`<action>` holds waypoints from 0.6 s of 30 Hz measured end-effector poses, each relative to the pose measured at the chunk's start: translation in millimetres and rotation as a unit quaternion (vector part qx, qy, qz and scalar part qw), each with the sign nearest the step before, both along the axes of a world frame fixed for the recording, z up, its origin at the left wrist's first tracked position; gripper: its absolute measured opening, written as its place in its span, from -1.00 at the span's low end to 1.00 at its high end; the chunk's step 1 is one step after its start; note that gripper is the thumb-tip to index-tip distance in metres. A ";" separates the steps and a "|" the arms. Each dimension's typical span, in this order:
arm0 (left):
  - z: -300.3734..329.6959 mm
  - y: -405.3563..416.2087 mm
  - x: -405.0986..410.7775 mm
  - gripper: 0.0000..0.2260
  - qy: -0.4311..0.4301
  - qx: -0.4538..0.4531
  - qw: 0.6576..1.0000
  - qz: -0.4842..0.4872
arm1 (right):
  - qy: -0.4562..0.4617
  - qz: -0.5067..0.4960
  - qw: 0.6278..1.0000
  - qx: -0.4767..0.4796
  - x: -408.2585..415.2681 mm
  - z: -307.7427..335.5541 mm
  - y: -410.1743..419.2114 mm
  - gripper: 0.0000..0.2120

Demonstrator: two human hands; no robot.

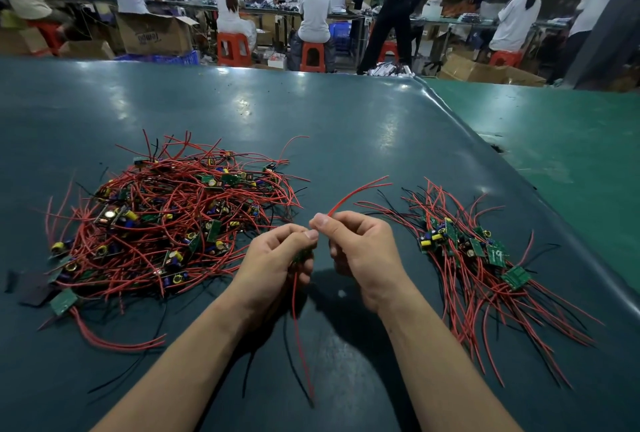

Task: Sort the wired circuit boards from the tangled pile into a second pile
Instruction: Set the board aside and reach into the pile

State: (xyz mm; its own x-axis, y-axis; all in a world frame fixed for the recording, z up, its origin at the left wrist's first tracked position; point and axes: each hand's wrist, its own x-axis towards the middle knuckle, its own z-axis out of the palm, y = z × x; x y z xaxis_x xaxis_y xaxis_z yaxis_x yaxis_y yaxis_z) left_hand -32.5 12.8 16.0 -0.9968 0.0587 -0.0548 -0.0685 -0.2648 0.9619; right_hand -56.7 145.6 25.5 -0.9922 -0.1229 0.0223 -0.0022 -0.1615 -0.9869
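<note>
A big tangled pile (166, 220) of small green circuit boards with red and black wires lies on the left of the dark green table (311, 126). A smaller, straighter second pile (474, 258) lies on the right. Between the piles, my left hand (273, 269) grips one small circuit board (302, 256), mostly hidden by its fingers; the board's red and black wires hang down toward me. My right hand (360, 251) pinches the board's red wires (356, 191), which arc up and to the right.
The table's right edge runs diagonally, with a lighter green surface (554, 154) beyond it. Behind the far edge, several people sit on red stools (233, 49) at workbenches, among cardboard boxes (156, 33).
</note>
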 end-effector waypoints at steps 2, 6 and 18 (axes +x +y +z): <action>0.1 0.9 -0.3 -0.78 -0.003 0.002 1.000 -0.005 | 0.004 -0.014 1.000 -0.011 -1.8 -0.3 0.8 -0.85; 2.2 1.4 2.1 -0.87 0.012 0.031 0.999 -0.034 | -0.003 -0.080 0.995 -0.056 -8.1 2.8 9.3 -0.82; 2.4 -2.6 3.2 -0.87 0.047 0.017 0.993 -0.109 | 0.007 -0.217 0.971 -0.098 -14.0 1.2 13.7 -0.68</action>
State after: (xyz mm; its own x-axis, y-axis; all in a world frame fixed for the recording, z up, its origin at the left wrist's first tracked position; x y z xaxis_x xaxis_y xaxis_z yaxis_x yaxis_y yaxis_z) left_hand -29.3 10.1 18.4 -0.9606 0.2744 0.0441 -0.0377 -0.2859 0.9575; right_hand -70.7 159.3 26.6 -0.9490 0.3147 0.0168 -0.1249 -0.3265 -0.9369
